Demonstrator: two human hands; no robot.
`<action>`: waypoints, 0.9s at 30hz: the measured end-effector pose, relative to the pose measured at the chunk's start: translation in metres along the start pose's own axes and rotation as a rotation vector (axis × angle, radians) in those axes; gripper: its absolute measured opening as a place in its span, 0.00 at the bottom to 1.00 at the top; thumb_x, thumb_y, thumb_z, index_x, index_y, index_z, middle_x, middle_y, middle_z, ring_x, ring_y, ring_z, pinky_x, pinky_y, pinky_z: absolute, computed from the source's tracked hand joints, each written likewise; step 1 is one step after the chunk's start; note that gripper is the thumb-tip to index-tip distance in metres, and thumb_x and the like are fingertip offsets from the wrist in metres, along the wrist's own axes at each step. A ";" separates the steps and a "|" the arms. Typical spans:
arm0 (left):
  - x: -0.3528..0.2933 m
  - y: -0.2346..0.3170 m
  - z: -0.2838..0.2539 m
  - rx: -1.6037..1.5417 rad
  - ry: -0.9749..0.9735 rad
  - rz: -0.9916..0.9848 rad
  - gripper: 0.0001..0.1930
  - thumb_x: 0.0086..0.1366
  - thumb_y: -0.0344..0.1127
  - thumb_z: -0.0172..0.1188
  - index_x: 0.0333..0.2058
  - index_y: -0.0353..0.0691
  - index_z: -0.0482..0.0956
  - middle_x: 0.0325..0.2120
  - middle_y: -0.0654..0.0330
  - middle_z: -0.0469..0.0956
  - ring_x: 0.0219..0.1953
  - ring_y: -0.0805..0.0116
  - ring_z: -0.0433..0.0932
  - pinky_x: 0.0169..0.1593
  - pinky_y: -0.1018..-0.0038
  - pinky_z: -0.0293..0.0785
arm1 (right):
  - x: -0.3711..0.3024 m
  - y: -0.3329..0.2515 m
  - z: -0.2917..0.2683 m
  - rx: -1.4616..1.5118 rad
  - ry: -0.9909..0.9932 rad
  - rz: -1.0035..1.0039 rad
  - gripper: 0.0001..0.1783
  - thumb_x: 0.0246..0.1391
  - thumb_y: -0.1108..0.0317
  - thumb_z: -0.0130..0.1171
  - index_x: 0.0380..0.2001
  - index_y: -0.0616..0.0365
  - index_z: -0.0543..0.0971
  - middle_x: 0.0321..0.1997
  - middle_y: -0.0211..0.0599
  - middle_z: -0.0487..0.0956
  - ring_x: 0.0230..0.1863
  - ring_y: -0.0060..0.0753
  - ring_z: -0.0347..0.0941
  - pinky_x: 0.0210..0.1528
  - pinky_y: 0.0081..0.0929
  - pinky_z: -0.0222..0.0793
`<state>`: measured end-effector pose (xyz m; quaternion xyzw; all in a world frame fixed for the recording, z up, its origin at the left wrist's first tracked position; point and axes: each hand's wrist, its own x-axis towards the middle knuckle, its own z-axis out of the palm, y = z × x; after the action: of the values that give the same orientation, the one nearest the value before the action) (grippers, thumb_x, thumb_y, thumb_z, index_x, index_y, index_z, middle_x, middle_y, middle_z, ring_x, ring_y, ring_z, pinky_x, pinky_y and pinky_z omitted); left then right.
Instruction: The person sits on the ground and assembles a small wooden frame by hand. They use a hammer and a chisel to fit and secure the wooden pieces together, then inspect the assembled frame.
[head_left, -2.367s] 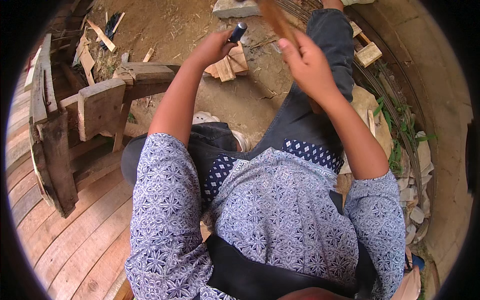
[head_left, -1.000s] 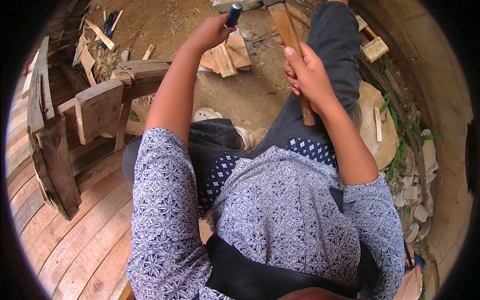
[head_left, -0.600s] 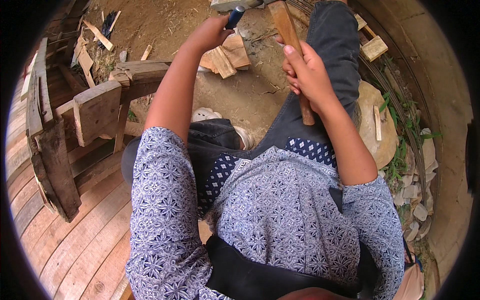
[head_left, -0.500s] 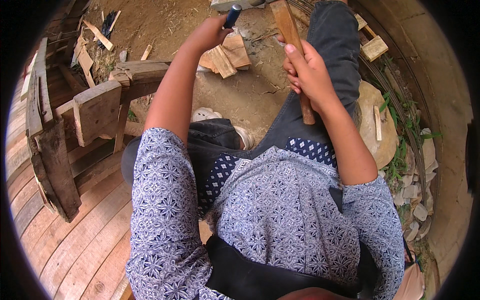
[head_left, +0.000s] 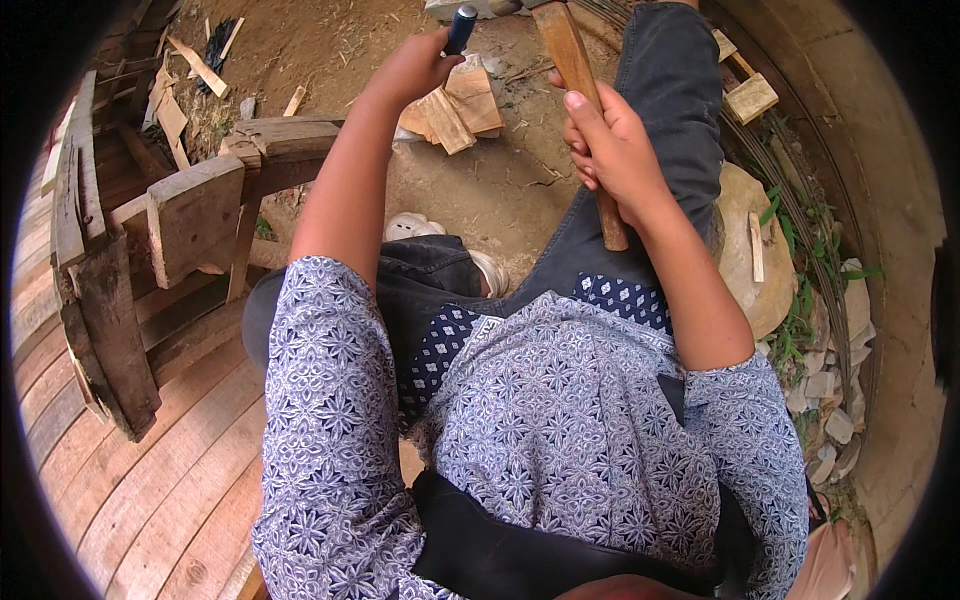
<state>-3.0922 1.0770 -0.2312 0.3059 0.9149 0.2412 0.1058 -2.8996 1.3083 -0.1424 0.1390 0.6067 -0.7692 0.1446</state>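
Note:
My left hand (head_left: pixel 418 68) is closed around the blue handle of a chisel (head_left: pixel 460 30), its metal-capped end pointing up; the hand hides the blade. Just below and beyond that hand lie light wooden pieces (head_left: pixel 470 103) on the ground. My right hand (head_left: pixel 612 145) grips a hammer (head_left: pixel 567 45) by its wooden handle, whose lower end sticks out beneath the fist. The hammer's head is at the top edge, only partly in view, to the right of the chisel and apart from it.
Planks form a floor (head_left: pixel 190 500) at the left, beside a rough wooden frame (head_left: pixel 195 220). Wood scraps (head_left: pixel 200 68) lie on the dirt. A large stone (head_left: pixel 745 255), thin rods and a curved wall (head_left: pixel 900 300) stand at the right. My trousered leg (head_left: pixel 665 120) stretches forward.
The hammer and my right hand have shifted slightly left, bringing a bit more of its head into view. The chisel in my left hand has moved slightly left.

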 end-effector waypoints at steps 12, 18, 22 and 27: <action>-0.016 -0.012 0.010 -0.039 0.134 0.023 0.13 0.63 0.38 0.65 0.41 0.36 0.77 0.30 0.43 0.80 0.35 0.39 0.78 0.38 0.54 0.73 | 0.033 -0.013 0.009 -0.368 0.123 -0.519 0.20 0.67 0.53 0.52 0.49 0.60 0.74 0.25 0.29 0.74 0.25 0.21 0.71 0.29 0.28 0.68; -0.019 -0.015 0.015 0.007 0.071 -0.025 0.13 0.63 0.37 0.66 0.41 0.34 0.80 0.33 0.45 0.83 0.36 0.47 0.83 0.40 0.60 0.77 | 0.060 -0.001 0.001 -0.652 0.093 -0.344 0.20 0.65 0.54 0.54 0.48 0.59 0.76 0.26 0.34 0.76 0.28 0.27 0.72 0.34 0.33 0.69; -0.036 -0.050 0.031 -0.295 0.263 -0.174 0.13 0.65 0.36 0.66 0.43 0.34 0.79 0.34 0.53 0.84 0.36 0.60 0.84 0.41 0.65 0.78 | 0.051 0.002 0.000 -0.393 0.141 -0.266 0.19 0.66 0.54 0.54 0.46 0.58 0.77 0.25 0.30 0.75 0.25 0.23 0.71 0.30 0.31 0.69; -0.048 -0.077 0.027 -0.847 0.529 -0.342 0.14 0.65 0.34 0.65 0.45 0.33 0.77 0.39 0.55 0.82 0.40 0.66 0.82 0.41 0.70 0.80 | 0.085 0.065 0.002 -0.154 0.158 0.068 0.17 0.68 0.55 0.52 0.52 0.52 0.74 0.23 0.21 0.65 0.18 0.14 0.60 0.19 0.18 0.61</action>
<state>-3.0842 1.0044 -0.2909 0.0116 0.7695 0.6381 0.0234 -2.9528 1.2869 -0.2331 0.2082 0.6685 -0.7015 0.1329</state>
